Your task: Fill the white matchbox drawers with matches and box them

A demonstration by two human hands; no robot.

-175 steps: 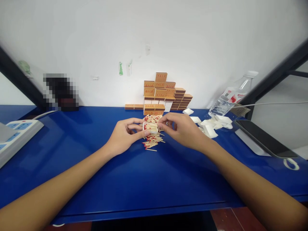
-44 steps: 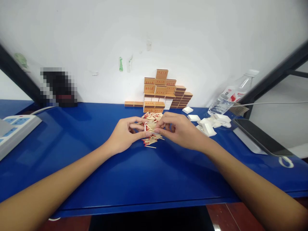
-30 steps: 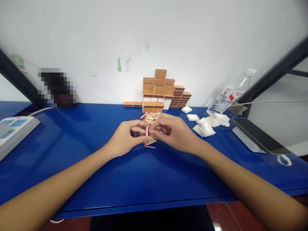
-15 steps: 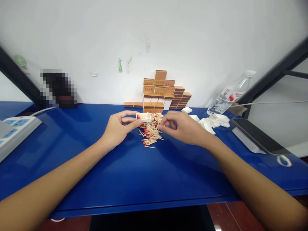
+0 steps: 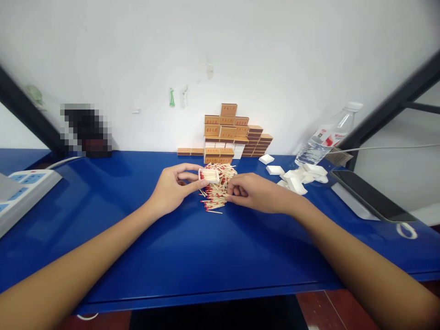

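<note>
pwr strip (image 5: 29,197): cut off, L edge | dark obj (image 5: 87,130): pixelated | match pile (image 5: 215,197): pt hid by tray (image 5: 213,181)

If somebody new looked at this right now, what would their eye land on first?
Most likely the heap of red-tipped matches in the middle of the blue table, where the left hand holds a partly filled white tray and the right hand is at the heap's right edge. Just behind, stacked matchboxes rise in front of the wall. Off to the right, more trays lie jumbled near a bottle.
</note>
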